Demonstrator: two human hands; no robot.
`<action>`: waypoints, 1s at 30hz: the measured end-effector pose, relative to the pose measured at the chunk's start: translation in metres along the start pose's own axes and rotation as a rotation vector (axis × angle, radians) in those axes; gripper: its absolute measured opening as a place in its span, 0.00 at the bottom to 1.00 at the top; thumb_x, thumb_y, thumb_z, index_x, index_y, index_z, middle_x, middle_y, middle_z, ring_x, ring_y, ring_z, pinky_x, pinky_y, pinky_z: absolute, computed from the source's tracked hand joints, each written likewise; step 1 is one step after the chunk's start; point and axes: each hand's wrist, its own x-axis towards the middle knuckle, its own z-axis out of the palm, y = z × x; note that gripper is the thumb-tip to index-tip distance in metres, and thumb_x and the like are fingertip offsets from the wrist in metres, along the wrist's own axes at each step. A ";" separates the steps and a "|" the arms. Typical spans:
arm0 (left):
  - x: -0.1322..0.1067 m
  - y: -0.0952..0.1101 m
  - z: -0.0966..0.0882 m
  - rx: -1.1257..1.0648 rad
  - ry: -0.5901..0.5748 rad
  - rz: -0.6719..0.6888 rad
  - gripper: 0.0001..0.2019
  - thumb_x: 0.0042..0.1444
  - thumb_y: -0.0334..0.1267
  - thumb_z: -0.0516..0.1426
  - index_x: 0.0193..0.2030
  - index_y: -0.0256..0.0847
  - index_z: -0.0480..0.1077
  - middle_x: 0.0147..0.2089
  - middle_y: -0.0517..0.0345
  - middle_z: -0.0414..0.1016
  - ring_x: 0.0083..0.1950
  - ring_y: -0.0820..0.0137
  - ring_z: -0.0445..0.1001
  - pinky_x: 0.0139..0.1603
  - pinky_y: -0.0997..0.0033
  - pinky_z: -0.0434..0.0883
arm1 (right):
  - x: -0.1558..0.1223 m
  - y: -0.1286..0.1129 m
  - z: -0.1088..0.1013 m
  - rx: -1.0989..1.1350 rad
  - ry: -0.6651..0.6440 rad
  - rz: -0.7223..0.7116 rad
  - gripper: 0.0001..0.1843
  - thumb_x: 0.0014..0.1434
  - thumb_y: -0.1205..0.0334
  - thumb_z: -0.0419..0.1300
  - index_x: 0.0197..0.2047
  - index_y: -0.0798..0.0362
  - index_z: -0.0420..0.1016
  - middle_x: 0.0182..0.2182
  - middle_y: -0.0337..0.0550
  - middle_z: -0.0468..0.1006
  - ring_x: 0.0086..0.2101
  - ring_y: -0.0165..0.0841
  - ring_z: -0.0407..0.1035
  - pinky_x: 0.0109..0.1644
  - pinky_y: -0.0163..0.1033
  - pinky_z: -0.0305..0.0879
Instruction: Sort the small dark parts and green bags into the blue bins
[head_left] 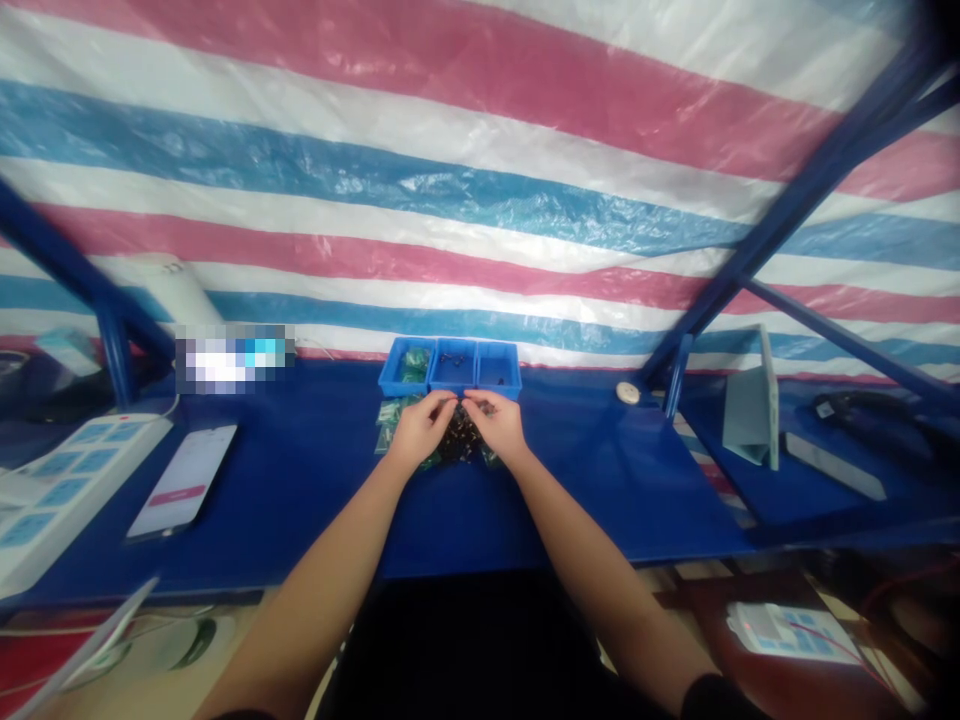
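Blue bench (315, 500) w/ bins (450, 367), phone (182, 480), parts pile (457, 440).

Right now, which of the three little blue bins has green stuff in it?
The leftmost blue bin holds the green pieces. The middle bin shows only small dark bits, and the right bin looks nearly bare.

Far backdrop: striped plastic tarp (480, 190), glossy, crinkled. Blue table top (600, 480), matt, smooth. Far centre, three blue bins (450, 367), smooth plastic. Blue frame struts (787, 210), painted metal. Left: phone (184, 480), glossy glass screen; white power strip (67, 490), smooth plastic.
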 end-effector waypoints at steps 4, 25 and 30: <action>0.000 0.002 -0.001 -0.020 0.010 0.013 0.15 0.63 0.48 0.53 0.50 0.43 0.71 0.26 0.64 0.72 0.26 0.74 0.69 0.32 0.75 0.66 | 0.000 0.000 0.000 -0.006 0.003 0.007 0.14 0.57 0.54 0.62 0.43 0.50 0.81 0.37 0.42 0.83 0.31 0.34 0.74 0.38 0.39 0.73; 0.000 -0.001 0.000 -0.008 0.029 0.035 0.12 0.63 0.46 0.53 0.44 0.43 0.72 0.24 0.65 0.68 0.24 0.76 0.65 0.29 0.76 0.63 | 0.001 0.002 0.000 0.023 -0.016 0.003 0.13 0.56 0.57 0.62 0.43 0.49 0.81 0.39 0.42 0.83 0.37 0.36 0.77 0.43 0.40 0.74; 0.000 0.001 -0.001 -0.015 0.019 0.011 0.12 0.62 0.46 0.53 0.44 0.43 0.72 0.24 0.65 0.67 0.24 0.76 0.66 0.29 0.76 0.63 | 0.001 0.003 0.001 0.045 -0.006 -0.001 0.13 0.56 0.56 0.63 0.43 0.50 0.81 0.39 0.43 0.83 0.37 0.36 0.77 0.43 0.40 0.74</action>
